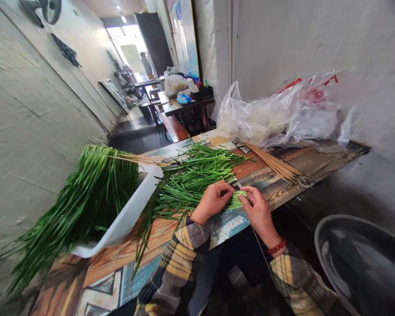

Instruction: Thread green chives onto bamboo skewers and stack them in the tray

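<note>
A small bunch of garlic chives (236, 200) is between my two hands, its pale stem ends lined up side by side. My left hand (216, 198) is closed on the bunch, fingers curled and thumb pressed in. On the stem ends, the fingers and thumb of my right hand (257, 210) pinch together. From beneath that hand a thin bamboo skewer (262, 249) slants down toward my lap; its upper end is hidden. A loose pile of chives (197, 171) lies on the table just beyond my left hand.
A white plastic tub (131, 213) at left holds a big heap of chives (85, 197) with skewers (134, 158) across it. More bamboo skewers (273, 162) lie at right, near clear plastic bags (283, 116). A grey basin (335, 224) stands lower right. A person (146, 65) is far back.
</note>
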`<state>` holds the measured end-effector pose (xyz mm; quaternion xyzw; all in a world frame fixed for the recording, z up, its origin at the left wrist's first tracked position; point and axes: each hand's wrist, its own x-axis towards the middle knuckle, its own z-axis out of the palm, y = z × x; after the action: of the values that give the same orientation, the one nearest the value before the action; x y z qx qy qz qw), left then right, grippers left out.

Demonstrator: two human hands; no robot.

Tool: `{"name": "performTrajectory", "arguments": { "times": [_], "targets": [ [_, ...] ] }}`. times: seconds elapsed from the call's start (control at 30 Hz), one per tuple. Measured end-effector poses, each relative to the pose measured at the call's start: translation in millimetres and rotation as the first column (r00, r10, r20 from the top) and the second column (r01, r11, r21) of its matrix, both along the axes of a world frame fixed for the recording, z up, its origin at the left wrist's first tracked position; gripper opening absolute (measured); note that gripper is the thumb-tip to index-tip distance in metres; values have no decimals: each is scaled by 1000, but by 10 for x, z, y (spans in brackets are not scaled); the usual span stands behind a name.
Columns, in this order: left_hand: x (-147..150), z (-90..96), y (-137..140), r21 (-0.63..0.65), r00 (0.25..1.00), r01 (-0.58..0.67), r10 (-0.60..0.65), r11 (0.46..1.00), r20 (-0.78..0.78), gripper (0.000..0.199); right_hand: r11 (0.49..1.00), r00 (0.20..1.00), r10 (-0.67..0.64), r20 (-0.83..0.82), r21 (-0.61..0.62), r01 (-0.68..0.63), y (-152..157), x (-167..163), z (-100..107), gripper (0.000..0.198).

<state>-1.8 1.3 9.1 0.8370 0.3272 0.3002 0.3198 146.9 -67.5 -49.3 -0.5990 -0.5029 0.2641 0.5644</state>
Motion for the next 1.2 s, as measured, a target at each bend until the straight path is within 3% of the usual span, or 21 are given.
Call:
{"name": "performTrajectory", "arguments": {
  "times": [0.33,0.5,0.67,0.83,0.93,1.2],
  "targets": [
    [14,17,-29,-59,1000,15,-16,998,-21,15,1000,999,8,-33,17,-7,17,-12,-49,30],
    [6,-1,3,-140,985,103,-121,985,-120,28,998,997,58,-44,-9,-59,28,-7,36,33],
    [-26,100,88,-237,999,46,-46,970,4,32,981,977,192,-98,-23,-195,33,149,214,45],
    [31,219,156,-227,992,-26,53,974,117,34,957,955,285,82,-77,-279,19,365,299,43],
    [96,208,176,-219,991,-21,48,976,123,34,949,926,312,214,-123,-292,5,427,296,40],
    [164,125,173,-217,997,55,-42,975,66,37,982,944,187,274,-66,-175,18,431,198,43]
  ]
}}
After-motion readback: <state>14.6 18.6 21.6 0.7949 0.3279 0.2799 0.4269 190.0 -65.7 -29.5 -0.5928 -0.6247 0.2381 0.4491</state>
